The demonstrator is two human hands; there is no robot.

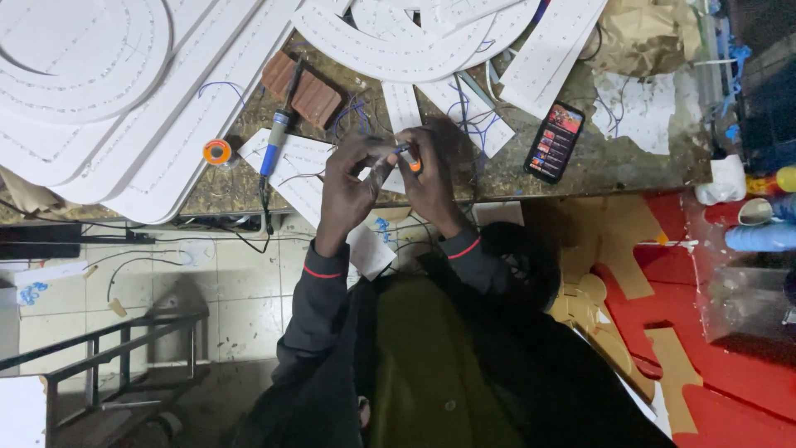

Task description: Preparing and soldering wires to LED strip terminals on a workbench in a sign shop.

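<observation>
My left hand (348, 189) and my right hand (437, 178) meet over the front edge of a cluttered workbench (497, 178). My right hand grips a small tool with an orange end (411, 163). The fingers of my left hand pinch its other end, where thin blue wires (352, 112) run in; what they pinch is too small to tell. Under the hands lies a white strip panel (303, 170) dotted with holes. A blue-handled soldering iron (277, 137) rests on a red brick (303, 90) to the left, untouched.
An orange solder spool (217, 153) sits left of the iron. A lit phone (554, 141) lies to the right. Large white curved panels (99, 75) cover the back left. Crumpled brown paper (647, 33), red sheets (713, 332) and a blue tube (759, 236) are at the right. A metal frame (124, 353) stands on the tiled floor.
</observation>
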